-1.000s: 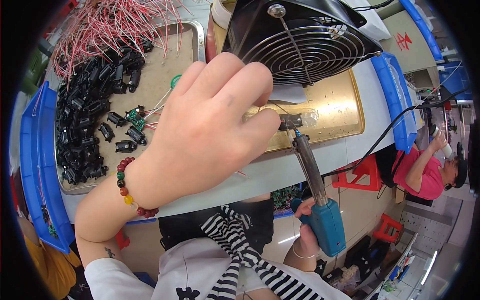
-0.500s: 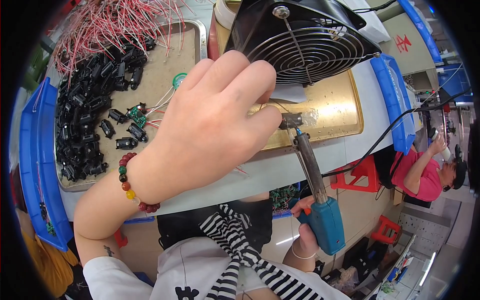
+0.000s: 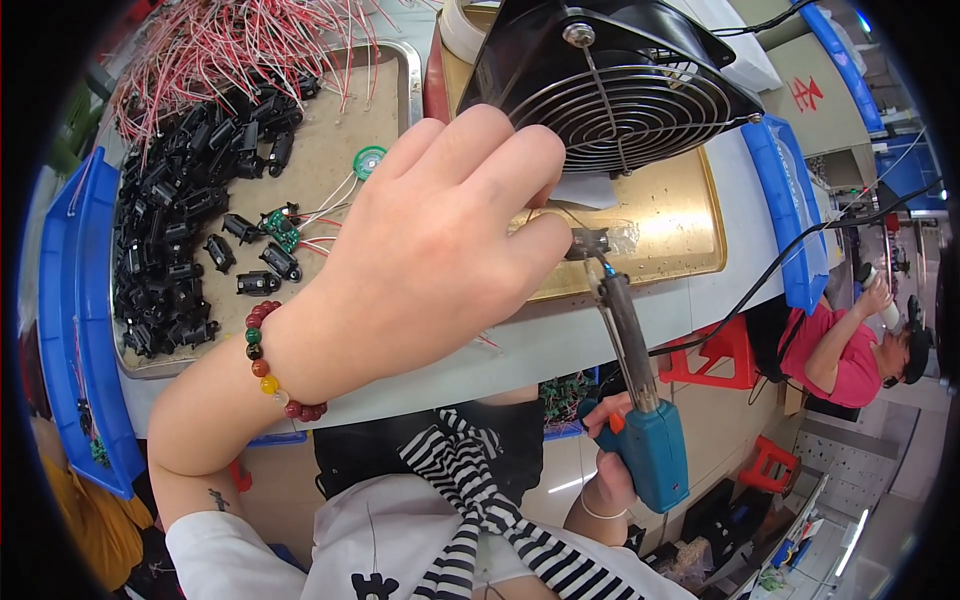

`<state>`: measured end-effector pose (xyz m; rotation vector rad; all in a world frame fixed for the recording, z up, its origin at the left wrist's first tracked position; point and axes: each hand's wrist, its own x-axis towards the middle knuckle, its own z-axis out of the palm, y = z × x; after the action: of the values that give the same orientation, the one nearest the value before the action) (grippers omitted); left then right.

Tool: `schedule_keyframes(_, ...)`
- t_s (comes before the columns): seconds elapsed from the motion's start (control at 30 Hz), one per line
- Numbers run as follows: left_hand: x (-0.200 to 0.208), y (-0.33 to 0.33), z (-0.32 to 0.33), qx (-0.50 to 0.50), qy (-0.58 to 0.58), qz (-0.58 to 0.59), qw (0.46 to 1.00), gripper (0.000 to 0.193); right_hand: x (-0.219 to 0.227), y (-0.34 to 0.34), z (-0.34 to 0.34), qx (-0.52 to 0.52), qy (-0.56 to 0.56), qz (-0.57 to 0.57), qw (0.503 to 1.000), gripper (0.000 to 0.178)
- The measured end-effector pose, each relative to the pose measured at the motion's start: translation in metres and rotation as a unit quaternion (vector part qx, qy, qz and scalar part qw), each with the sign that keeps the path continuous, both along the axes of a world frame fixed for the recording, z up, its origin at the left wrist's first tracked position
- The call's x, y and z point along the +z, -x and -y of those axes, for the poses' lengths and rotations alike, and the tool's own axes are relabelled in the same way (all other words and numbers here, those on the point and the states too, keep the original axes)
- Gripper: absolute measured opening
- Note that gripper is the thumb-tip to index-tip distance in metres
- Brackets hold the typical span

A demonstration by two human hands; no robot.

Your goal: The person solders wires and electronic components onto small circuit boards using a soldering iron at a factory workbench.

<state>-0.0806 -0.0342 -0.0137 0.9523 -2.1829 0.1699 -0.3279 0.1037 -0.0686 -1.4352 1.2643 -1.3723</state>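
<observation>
My left hand, a beaded bracelet at its wrist, is closed in a pinch. A thin dark wire shows at its fingertips, which are largely hidden behind the hand. Right beside them, a small black plastic part lies at the brass tray's near edge. My right hand grips the teal handle of a soldering gun with an orange-red trigger. The gun's tip points up to the black part and looks close to it or touching. Left of my left hand are a green circuit board with wires and a small round green disc.
A metal tray holds many black housings and a heap of red and white wires. A black fan stands over the brass tray. Blue bins flank the table. A person in pink is at right.
The picture has shifted slightly, and my left hand sits a touch farther right. Both hands keep the same grip, and the gun's tip stays by the black part.
</observation>
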Motion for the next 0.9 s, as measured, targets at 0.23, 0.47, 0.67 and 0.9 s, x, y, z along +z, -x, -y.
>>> schedule_keyframes(0.23,-0.0014,0.0002,-0.0001,0.002,0.009,0.006,1.000,0.018,0.0043,-0.0049,-0.0003,-0.019,0.024,0.037,0.999,0.051)
schedule_keyframes(0.47,0.0003,0.0026,-0.0005,0.006,0.011,0.003,1.000,0.019,0.0058,-0.0074,0.0004,-0.030,0.022,0.040,0.999,0.051)
schedule_keyframes(0.67,-0.0011,0.0038,-0.0001,0.003,0.015,-0.005,1.000,0.019,0.0038,-0.0071,0.0011,-0.035,0.024,0.039,0.998,0.052)
schedule_keyframes(0.9,0.0006,0.0023,-0.0008,0.001,0.017,-0.001,1.000,0.018,0.0038,-0.0069,0.0009,-0.041,0.028,0.042,0.998,0.052)
